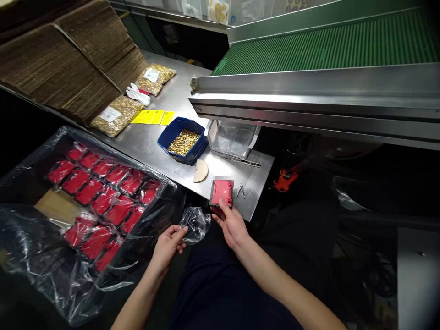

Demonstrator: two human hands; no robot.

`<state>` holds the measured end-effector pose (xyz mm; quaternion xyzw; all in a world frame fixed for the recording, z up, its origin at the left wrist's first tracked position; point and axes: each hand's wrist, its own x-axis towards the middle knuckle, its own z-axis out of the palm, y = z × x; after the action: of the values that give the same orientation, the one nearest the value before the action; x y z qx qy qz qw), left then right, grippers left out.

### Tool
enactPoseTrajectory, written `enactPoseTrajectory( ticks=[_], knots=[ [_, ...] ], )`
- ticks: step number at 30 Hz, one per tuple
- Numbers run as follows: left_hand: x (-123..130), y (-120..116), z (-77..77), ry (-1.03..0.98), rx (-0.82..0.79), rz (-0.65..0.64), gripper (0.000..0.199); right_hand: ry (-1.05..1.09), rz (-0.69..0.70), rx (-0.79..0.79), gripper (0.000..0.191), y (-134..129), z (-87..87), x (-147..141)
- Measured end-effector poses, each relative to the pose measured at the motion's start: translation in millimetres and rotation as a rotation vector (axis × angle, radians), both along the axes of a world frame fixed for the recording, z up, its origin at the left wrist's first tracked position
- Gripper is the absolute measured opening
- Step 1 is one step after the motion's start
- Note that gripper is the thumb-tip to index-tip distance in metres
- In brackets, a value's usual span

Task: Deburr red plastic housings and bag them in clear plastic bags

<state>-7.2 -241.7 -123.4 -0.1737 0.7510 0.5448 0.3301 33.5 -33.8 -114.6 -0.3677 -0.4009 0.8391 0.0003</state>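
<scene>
My left hand (170, 244) pinches a crumpled clear plastic bag (195, 224) that hangs in front of the table edge. In my right hand (233, 224) is a red and black plastic case (222, 191), with the thumb on its red face and the fingers beneath. The case is over the near end of the metal table (252, 197). Beside it on the right lies a small metal tool (241, 190). A pale half-round piece (201, 171) lies to its left. The bag and the case are apart.
A blue bin (190, 156) holds small brass-coloured parts, with a clear tray (233, 140) beside it. A plastic-lined crate (168, 183) of bagged red cases stands left. The green conveyor (330, 43) overhangs the table; stacked cardboard (75, 55) and bags of parts (117, 117) are behind.
</scene>
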Motion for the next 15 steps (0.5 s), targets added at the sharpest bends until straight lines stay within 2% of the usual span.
enactPoseTrajectory(
  ticks=[2, 4, 5, 7, 9, 10, 12, 15],
  knots=[
    [0, 5, 1.5, 0.024, -0.015, -0.007, 0.053, 0.053, 0.065, 0.079, 0.036, 8, 12.8, 15],
    [-2, 10, 3.3, 0.051, -0.034, -0.027, 0.052, 0.122, 0.216, 0.220, 0.023, 18, 27.3, 32],
    [-2, 13, 4.3, 0.067, -0.044, -0.043, 0.052, 0.154, 0.339, 0.359, 0.015, 23, 33.7, 41],
    [-4, 19, 6.5, 0.113, -0.069, -0.084, 0.050, 0.194, 0.649, 0.748, 0.003, 28, 42.3, 57],
    [-6, 27, 9.8, 0.187, -0.104, -0.132, 0.049, 0.181, 0.912, 1.113, 0.005, 27, 44.3, 68],
    [-6, 30, 11.9, 0.232, -0.126, -0.157, 0.048, 0.161, 0.986, 1.215, 0.007, 25, 43.5, 72],
    [-4, 38, 17.4, 0.333, -0.177, -0.212, 0.046, 0.133, 1.075, 1.310, 0.010, 20, 40.3, 76],
    [1, 48, 27.6, 0.472, -0.252, -0.304, 0.037, 0.099, 1.082, 1.332, 0.009, 16, 37.1, 77]
  ],
)
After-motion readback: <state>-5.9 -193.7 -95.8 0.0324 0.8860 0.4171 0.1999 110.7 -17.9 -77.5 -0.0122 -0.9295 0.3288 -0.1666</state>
